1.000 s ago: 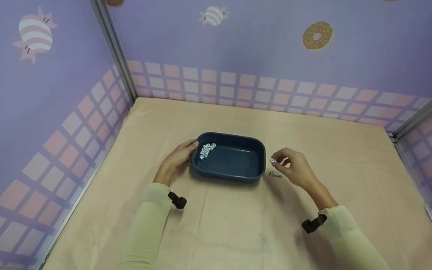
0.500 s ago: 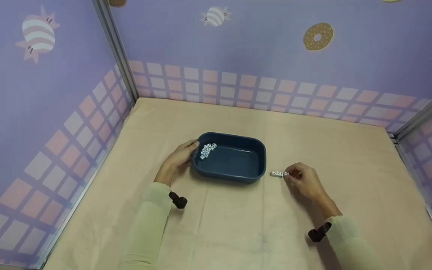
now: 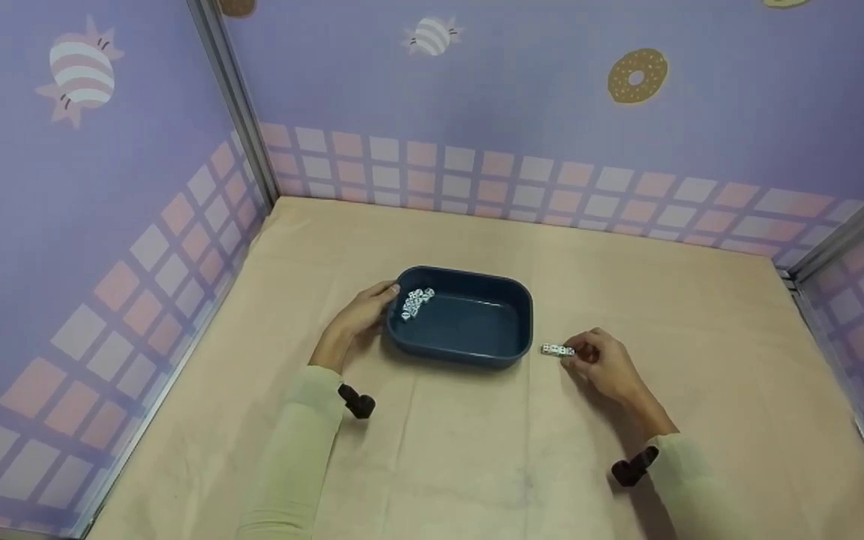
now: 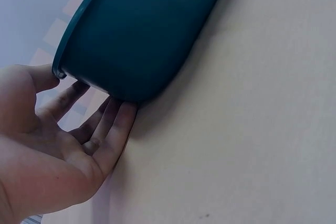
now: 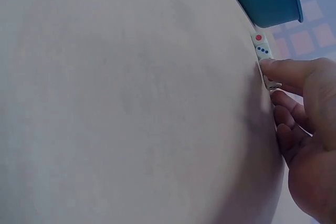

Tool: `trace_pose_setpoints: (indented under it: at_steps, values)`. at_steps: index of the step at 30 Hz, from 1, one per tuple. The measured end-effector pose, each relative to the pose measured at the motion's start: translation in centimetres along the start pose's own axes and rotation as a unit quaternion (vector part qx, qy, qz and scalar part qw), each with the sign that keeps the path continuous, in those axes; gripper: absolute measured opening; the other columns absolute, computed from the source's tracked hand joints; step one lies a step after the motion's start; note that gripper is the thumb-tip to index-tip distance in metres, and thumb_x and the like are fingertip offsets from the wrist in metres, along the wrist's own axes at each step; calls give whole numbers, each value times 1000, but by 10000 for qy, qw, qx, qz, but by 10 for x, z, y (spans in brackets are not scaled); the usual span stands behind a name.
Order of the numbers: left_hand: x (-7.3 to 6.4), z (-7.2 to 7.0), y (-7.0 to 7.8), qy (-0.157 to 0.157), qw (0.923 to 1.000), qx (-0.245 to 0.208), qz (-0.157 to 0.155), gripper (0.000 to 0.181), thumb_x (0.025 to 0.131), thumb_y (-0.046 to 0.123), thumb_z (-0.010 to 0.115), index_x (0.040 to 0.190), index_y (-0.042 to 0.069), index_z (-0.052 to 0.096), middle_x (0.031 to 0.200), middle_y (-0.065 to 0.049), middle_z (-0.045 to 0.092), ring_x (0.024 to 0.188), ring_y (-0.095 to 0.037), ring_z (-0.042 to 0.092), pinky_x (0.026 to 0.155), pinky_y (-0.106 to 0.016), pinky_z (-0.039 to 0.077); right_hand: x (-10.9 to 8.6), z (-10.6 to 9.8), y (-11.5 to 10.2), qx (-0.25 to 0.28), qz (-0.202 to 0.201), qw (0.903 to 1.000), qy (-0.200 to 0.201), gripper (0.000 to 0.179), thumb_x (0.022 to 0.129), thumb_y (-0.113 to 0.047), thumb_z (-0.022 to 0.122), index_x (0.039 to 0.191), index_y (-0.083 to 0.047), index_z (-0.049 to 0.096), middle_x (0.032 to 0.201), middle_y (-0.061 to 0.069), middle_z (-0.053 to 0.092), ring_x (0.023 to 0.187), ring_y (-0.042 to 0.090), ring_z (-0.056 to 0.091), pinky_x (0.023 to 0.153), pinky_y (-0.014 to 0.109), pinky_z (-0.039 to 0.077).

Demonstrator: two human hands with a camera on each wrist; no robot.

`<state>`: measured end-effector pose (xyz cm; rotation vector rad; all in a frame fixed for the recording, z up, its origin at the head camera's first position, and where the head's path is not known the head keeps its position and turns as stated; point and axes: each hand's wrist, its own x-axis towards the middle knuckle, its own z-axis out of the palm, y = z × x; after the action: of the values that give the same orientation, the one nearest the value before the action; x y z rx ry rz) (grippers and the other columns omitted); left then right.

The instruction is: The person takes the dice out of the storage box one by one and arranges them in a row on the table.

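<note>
A dark blue rectangular dish (image 3: 462, 352) with rounded corners stands on the cloth, and several white dice (image 3: 413, 304) lie clustered at its left end. My left hand (image 3: 361, 313) holds that end: the thumb is on the rim, and in the left wrist view the fingers (image 4: 118, 129) meet the outer wall from below. Right of the dish, a short row of dice (image 3: 556, 349) lies end to end on the cloth. My right hand (image 3: 608, 364) pinches the row's right end between thumb and forefinger. The right wrist view shows the thumb covering part of the row (image 5: 262, 50).
A beige cloth (image 3: 462, 450) covers the table. Patterned purple panels (image 3: 522, 90) stand behind and on both sides, joined by metal posts (image 3: 233, 105). The dish's right wall is a short gap from the row of dice.
My right hand moved from beside the dish rim down and right with a die, setting it at the row's right end. It then shifted slightly left. My left hand stayed at the dish.
</note>
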<state>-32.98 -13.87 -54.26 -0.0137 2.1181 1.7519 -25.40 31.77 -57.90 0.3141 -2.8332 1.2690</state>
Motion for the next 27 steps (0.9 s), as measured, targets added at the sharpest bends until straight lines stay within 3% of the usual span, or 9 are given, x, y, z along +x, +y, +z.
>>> trace_pose_setpoints:
  at_steps: [6,11,18,23,27]
  values:
    - [1,0,0,-16,10000,14,32,62,114,44,48,166,12,37,165,-17,42,145,-37,50,119,-50,41,0,0,-2,23,4,10000,-7,17,94,-6,81,110,-6,76,101,10,61,89,23,53,75,28,44]
    - [2,0,-2,37,9999,118,33,62,114,45,47,165,12,38,164,-16,44,146,-35,50,120,-48,40,2,-9,-10,-90,-46,9999,4,25,95,-7,82,118,-2,74,105,12,65,92,24,60,78,27,49]
    - [2,0,1,77,10000,-30,17,60,114,43,48,166,14,38,164,-16,44,145,-35,49,116,-50,44,24,-19,-47,-15,-677,9949,751,22,97,-5,78,116,4,73,105,13,70,95,28,66,77,26,53]
    - [2,-1,1,38,10000,-57,23,59,114,43,47,166,15,38,164,-16,44,145,-35,49,114,-50,47,44,-1,-87,-111,-1445,9828,1144,17,94,-5,81,108,1,75,100,11,70,90,26,68,72,45,58]
    - [1,-1,0,-30,10000,-73,59,59,115,41,47,166,12,37,166,-18,41,148,-38,46,116,-52,44,55,26,-113,13,-1754,9802,921,19,94,-6,82,109,1,75,98,9,68,86,21,66,71,40,58]
